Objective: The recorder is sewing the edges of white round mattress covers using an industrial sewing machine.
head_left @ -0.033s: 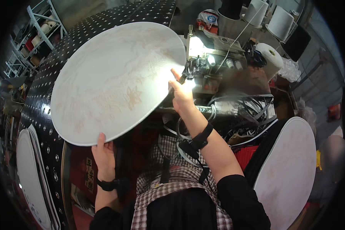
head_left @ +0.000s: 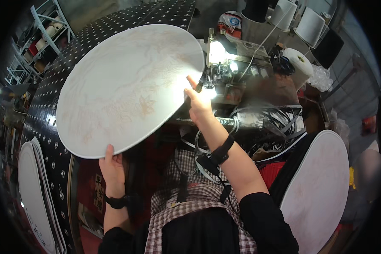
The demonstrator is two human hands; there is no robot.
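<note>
Large round embroidered fabric panel [head_left: 127,84] above the studded worktop [head_left: 46,114], left of the sewing machine [head_left: 233,67]; left hand [head_left: 112,167] at its near edge, right hand [head_left: 199,106] at its right edge; second round panel [head_left: 321,190] at right; thread cones [head_left: 311,25] behind.

The big round white panel [head_left: 127,89] covers most of the studded black desk [head_left: 51,101], blocking reach from above. At its right edge the sewing machine [head_left: 233,63] crowds the right hand [head_left: 199,106], with tangled strapping [head_left: 271,122] just below. A gap stays open beneath the panel, near the left hand [head_left: 112,167].
</note>
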